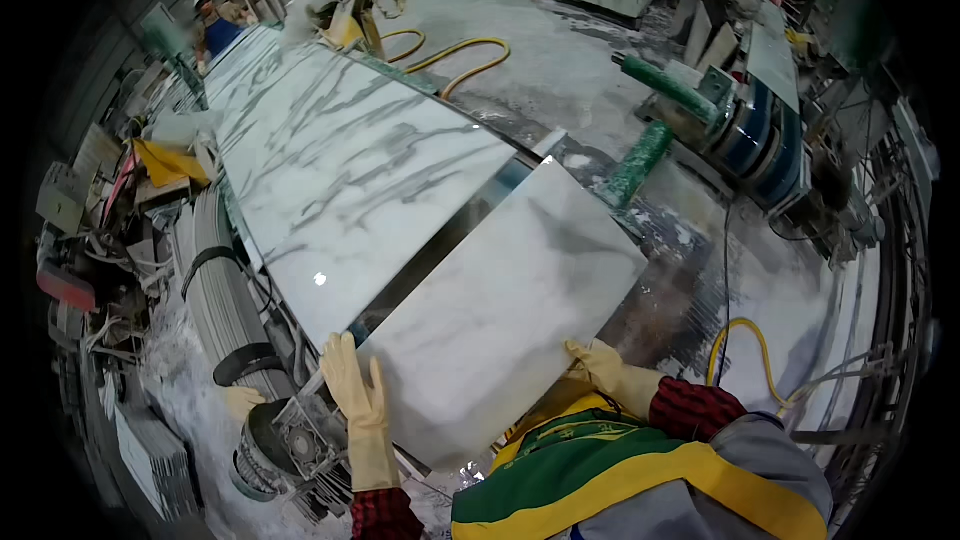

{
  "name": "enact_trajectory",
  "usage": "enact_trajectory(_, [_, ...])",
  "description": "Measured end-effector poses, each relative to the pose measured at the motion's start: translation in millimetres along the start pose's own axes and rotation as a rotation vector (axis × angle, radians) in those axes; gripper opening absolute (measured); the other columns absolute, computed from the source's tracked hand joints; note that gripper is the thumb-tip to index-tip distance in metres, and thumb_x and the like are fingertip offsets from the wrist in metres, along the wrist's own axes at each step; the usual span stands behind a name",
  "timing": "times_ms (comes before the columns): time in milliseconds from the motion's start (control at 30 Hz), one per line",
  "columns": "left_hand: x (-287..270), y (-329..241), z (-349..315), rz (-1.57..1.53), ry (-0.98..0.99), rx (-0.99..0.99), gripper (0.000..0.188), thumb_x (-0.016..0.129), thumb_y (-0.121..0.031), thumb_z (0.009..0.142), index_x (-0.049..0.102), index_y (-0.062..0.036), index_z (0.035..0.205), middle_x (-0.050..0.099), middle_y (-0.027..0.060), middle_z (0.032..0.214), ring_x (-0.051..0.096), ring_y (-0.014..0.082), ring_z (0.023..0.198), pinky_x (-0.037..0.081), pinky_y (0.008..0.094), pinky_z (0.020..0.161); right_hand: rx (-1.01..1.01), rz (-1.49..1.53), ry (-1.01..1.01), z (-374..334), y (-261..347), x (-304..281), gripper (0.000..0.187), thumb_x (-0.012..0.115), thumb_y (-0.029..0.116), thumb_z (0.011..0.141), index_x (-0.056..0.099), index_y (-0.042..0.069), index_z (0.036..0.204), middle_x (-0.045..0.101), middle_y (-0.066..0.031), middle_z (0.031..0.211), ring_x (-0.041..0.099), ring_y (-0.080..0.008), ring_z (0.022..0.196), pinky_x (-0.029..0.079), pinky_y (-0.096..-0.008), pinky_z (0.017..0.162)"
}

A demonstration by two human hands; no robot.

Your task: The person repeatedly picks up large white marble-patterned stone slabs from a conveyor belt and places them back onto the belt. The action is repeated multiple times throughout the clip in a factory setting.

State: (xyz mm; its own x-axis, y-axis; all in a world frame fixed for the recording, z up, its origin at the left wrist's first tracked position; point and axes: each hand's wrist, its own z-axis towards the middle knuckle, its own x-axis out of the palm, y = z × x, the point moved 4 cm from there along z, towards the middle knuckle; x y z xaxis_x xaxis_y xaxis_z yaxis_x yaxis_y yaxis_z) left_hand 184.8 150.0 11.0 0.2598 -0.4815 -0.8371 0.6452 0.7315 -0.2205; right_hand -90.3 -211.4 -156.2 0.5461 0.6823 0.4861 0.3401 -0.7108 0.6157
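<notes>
A small white marble slab (pixel 500 310) with soft grey veining lies in front of me, tilted to the view. My left hand (pixel 355 400), in a cream rubber glove, rests along its left corner with the fingers straight and the thumb apart. At the slab's near edge is my right hand (pixel 610 372), also gloved; its thumb side shows at the rim and the other fingers are partly hidden. Beyond a dark gap lies a much longer, grey-veined marble slab (pixel 350 130) on the machine bed.
A motor (pixel 265 450) and a bundle of grey strips (pixel 220 290) flank the bed on the left. Green rollers (pixel 640 165) stand to the right. Yellow hoses (pixel 460 50) cross the floor. A person in a white helmet (pixel 215 25) stands at the far end.
</notes>
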Motion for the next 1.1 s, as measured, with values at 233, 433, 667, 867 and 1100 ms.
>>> enact_trajectory(233, [80, -18, 94, -0.081, 0.976, -0.164, 0.067, 0.075, -0.034, 0.103, 0.055, 0.0023, 0.156, 0.066, 0.0323, 0.143, 0.068, 0.0425, 0.127, 0.055, 0.0448, 0.109, 0.145, -0.063, -0.103, -4, 10, 8, 0.053, 0.067, 0.038, 0.112, 0.062, -0.007, 0.138, 0.072, -0.0242, 0.132, 0.074, -0.0363, 0.116, 0.066, -0.0469, 0.1])
enact_trajectory(433, [-8, -103, 112, -0.081, 0.71, -0.335, 0.061, 0.087, -0.05, 0.09, 0.077, 0.0006, 0.124, 0.08, 0.0235, 0.107, 0.076, 0.0368, 0.103, 0.059, 0.0452, 0.092, 0.126, 0.024, -0.065, 17, -3, -2, 0.053, 0.066, 0.038, 0.111, 0.063, -0.007, 0.138, 0.076, -0.0193, 0.125, 0.075, -0.0326, 0.113, 0.056, -0.0528, 0.113])
enact_trajectory(667, [-64, -172, 86, -0.207, 0.577, -0.534, 0.048, 0.092, -0.042, 0.085, 0.078, 0.0028, 0.093, 0.067, 0.0116, 0.072, 0.057, 0.0218, 0.065, 0.049, 0.0382, 0.066, -0.373, -0.665, 0.431, -20, 28, -59, 0.052, 0.062, 0.026, 0.107, 0.057, 0.002, 0.153, 0.078, -0.0165, 0.11, 0.072, -0.0241, 0.1, 0.059, -0.0363, 0.097])
enact_trajectory(867, [-24, -246, 115, -0.534, 0.336, -0.501, 0.031, 0.092, -0.021, 0.083, 0.075, 0.0047, 0.087, 0.059, 0.0007, 0.065, 0.047, 0.0102, 0.063, 0.038, 0.0333, 0.059, -0.337, -0.308, 0.119, -63, 190, -96, 0.046, 0.071, 0.032, 0.106, 0.067, -0.004, 0.134, 0.076, -0.0146, 0.103, 0.067, -0.0199, 0.087, 0.058, -0.0382, 0.081])
enact_trajectory(1100, [110, -398, 177, -0.782, 0.251, -0.429, 0.036, 0.08, -0.029, 0.101, 0.074, 0.0045, 0.089, 0.058, -0.0056, 0.069, 0.043, 0.0075, 0.063, 0.034, 0.031, 0.058, -0.585, -0.455, -0.362, -128, 403, -223, 0.06, 0.079, 0.045, 0.101, 0.067, -0.001, 0.137, 0.072, -0.0136, 0.118, 0.068, -0.023, 0.1, 0.057, -0.0393, 0.085])
